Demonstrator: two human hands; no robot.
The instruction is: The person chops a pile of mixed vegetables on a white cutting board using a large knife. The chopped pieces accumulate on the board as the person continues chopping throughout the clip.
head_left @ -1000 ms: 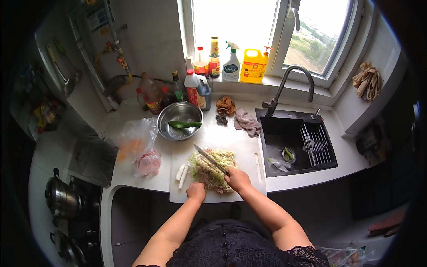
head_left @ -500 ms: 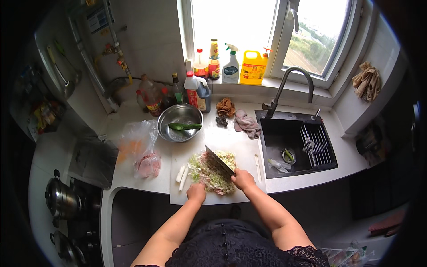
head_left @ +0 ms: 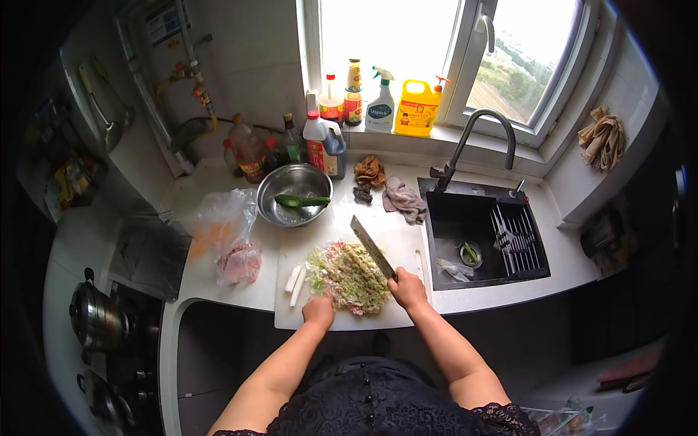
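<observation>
My right hand [head_left: 408,289] is wrapped round the handle of a cleaver [head_left: 372,245]. Its broad blade points away from me and to the left, over the right side of a heap of chopped pale green and pink food [head_left: 350,280]. That heap spreads across a white cutting board [head_left: 396,316] at the counter's front edge. My left hand [head_left: 318,311] is curled into a fist on the board at the heap's near left side; its fingertips are hidden. White scallion-like stalks [head_left: 297,285] lie left of the heap, and another thin white stalk [head_left: 419,267] lies at the board's right edge.
Behind the board stands a steel bowl [head_left: 280,211] with a green cucumber-like vegetable [head_left: 301,200]. A plastic bag of pink meat [head_left: 238,264] lies left. On the right is a black sink [head_left: 451,218]; a cloth [head_left: 404,200] lies beside it. Bottles [head_left: 324,149] line the back.
The cleaver has moved right and slightly up from the heap's middle to its right side, my right hand with it. My left fist stays nearly in place.
</observation>
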